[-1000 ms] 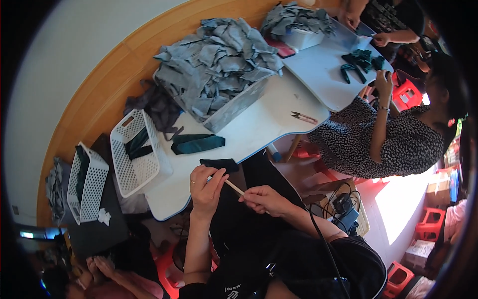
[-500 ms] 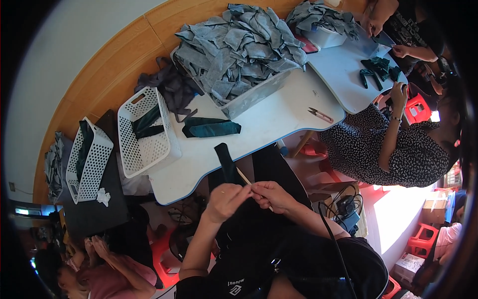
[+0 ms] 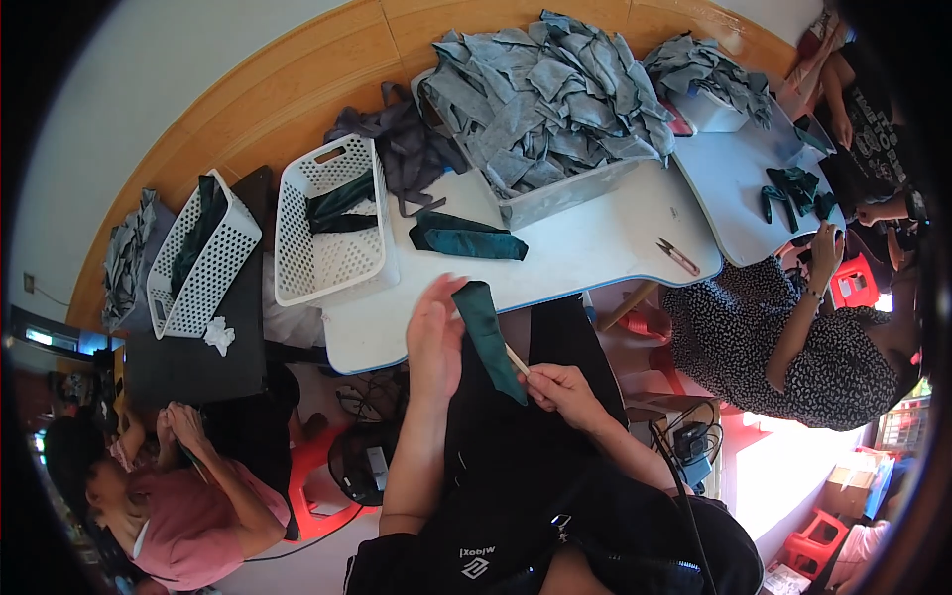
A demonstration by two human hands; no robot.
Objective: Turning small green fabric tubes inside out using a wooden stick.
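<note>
My right hand [image 3: 565, 395] is closed around a thin wooden stick [image 3: 517, 359], in front of my body. A dark green fabric strip [image 3: 486, 332] hangs along the stick, its wide end up towards the table; whether the stick runs inside it or behind it I cannot tell. Beside the strip's upper end, my left hand [image 3: 432, 342] has its fingers stretched out and slightly blurred, with nothing visibly gripped. More dark green fabric pieces [image 3: 468, 238] lie in a small stack on the white table [image 3: 555, 260] beyond my hands.
A plastic bin [image 3: 575, 183] heaped with grey-green fabric pieces stands at the back. White perforated baskets [image 3: 332, 273] [image 3: 193, 288] hold green pieces to the left. Thread snips [image 3: 678, 258] lie near the right edge. Co-workers sit on both sides.
My left hand has let go near the stick and moved up beside the strip, its fingers now straightened. The strip now shows more of its length. The view has shifted, moving the table rightwards.
</note>
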